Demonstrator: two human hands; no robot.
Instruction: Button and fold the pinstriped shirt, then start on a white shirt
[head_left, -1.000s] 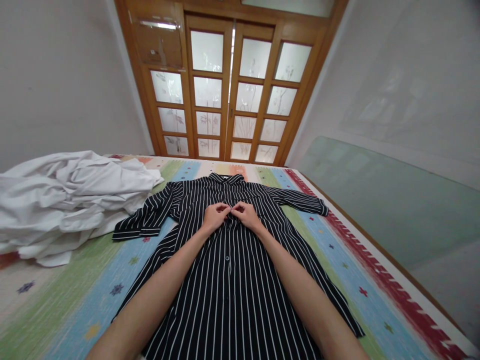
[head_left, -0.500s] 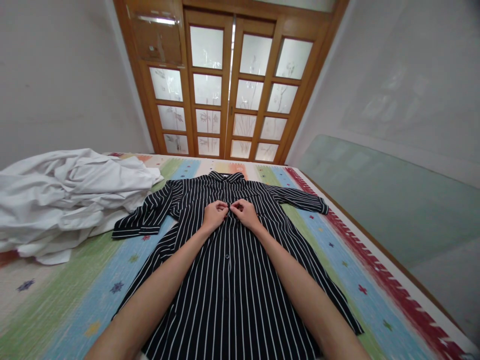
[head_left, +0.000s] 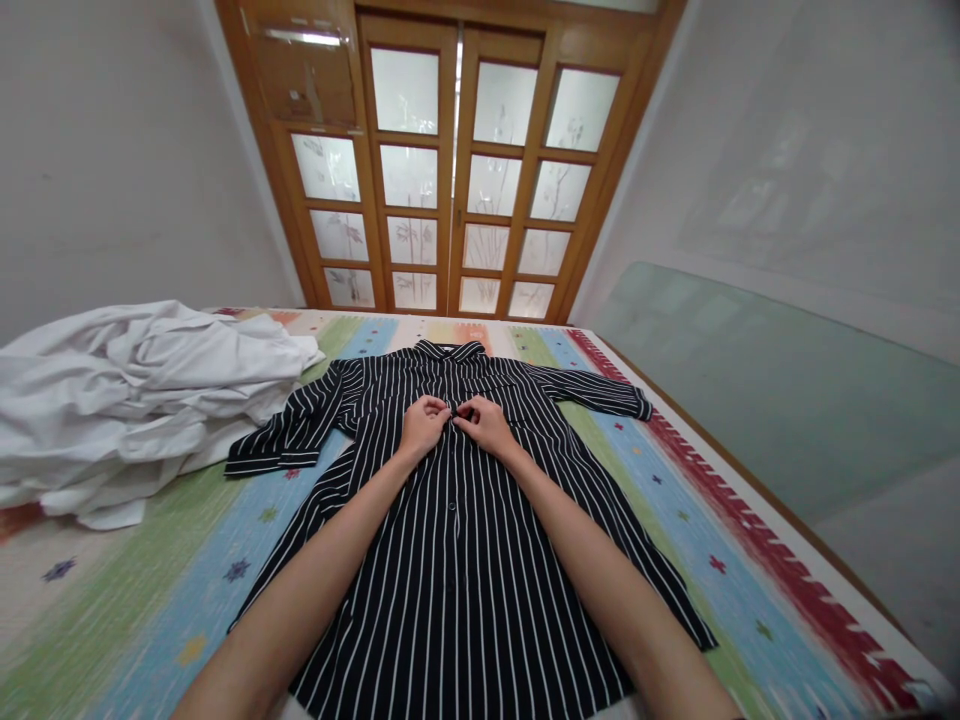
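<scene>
A black shirt with white stripes [head_left: 465,570] lies spread out, front up, its collar at the far end and its sleeves out to both sides. My left hand [head_left: 425,425] pinches the front placket at chest height. Close beside it, my right hand [head_left: 485,425] pinches the same placket, fingertips almost meeting the left ones. The bit of cloth or button between the fingers is too small to make out. Below the hands, a small dark button [head_left: 452,506] shows on the placket.
A heap of white cloth [head_left: 150,390] lies at the left, close to the shirt's left-side sleeve. Under everything is a colourful striped sheet [head_left: 202,570] with star shapes. A pale green panel [head_left: 780,390] stands along the right edge. Wooden doors with glass panes [head_left: 450,170] are beyond.
The view has shifted slightly. Both hands stay at the same spot on the placket, with the right fingers a little more bent and raised.
</scene>
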